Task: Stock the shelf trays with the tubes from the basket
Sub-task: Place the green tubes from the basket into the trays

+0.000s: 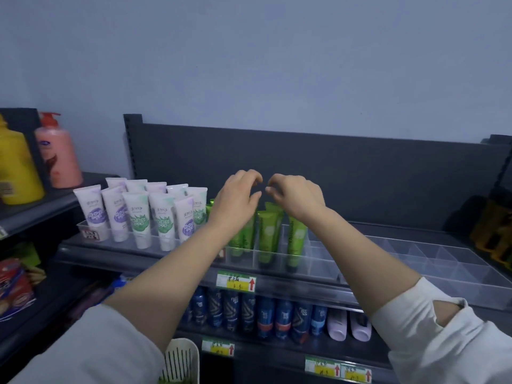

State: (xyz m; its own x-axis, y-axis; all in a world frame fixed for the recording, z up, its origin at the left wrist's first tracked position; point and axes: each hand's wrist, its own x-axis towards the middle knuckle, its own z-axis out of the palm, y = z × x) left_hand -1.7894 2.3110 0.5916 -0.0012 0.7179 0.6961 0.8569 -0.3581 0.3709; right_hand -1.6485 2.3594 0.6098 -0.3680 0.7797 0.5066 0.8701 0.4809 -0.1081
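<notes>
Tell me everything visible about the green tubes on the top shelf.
The green tubes look like glossy soft plastic, with a pale round emblem and blurred vertical lettering. They stand upright, flat crimped ends up, in the clear divided tray, right of the white tubes. The left hand and its forearm hide some. The right hand is above them; whether either touches them cannot be told.
</notes>
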